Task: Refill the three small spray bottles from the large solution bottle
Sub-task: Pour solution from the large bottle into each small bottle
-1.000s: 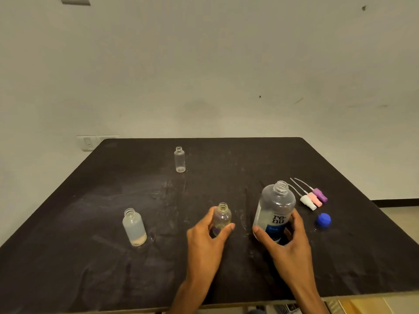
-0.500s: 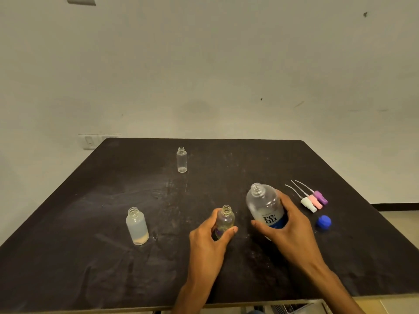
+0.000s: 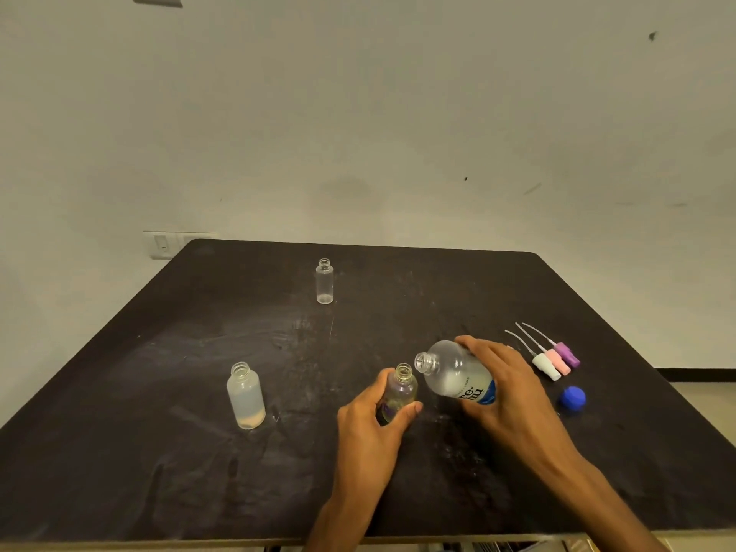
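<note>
My right hand (image 3: 504, 386) grips the large clear solution bottle (image 3: 454, 374), uncapped and tilted far to the left, its mouth just right of and level with the neck of a small clear bottle (image 3: 400, 390). My left hand (image 3: 372, 416) holds that small bottle upright on the black table (image 3: 159, 452). A frosted small bottle (image 3: 245, 395) with a little pale liquid stands open at the left. A third, slim clear bottle (image 3: 324, 280) stands open farther back.
Three spray tops (image 3: 555, 358), white, pink and purple, lie side by side at the right. The blue cap (image 3: 572, 398) rests just in front of them. A wall rises behind the table's far edge.
My right hand has lifted the large bottle off the table, tipped it leftward and brought its mouth close to the small bottle's neck. My left hand has stayed on the small bottle.
</note>
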